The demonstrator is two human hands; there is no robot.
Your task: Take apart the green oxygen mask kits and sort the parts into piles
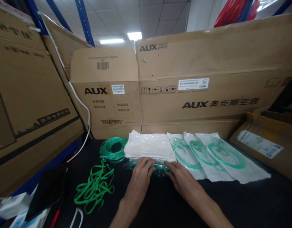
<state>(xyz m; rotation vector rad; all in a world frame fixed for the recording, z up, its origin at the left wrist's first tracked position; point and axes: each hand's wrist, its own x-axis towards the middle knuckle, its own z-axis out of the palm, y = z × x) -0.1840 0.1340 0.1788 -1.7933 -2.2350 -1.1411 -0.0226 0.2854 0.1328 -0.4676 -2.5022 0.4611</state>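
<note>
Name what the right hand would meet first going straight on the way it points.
The right hand would first meet the translucent green plastic bundle at its fingertips; beyond that, probably the stack of white packets, though depth is unclear.

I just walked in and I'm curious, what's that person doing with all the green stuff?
A person has their left hand and right hand on some see-through green plastic pieces on a black table. Whether they are gripping them is hard to tell. Just behind is a stack of white packets. To the right lie three packets with green tubes. To the left are a coil of green tubing and a tangle of green straps.
</note>
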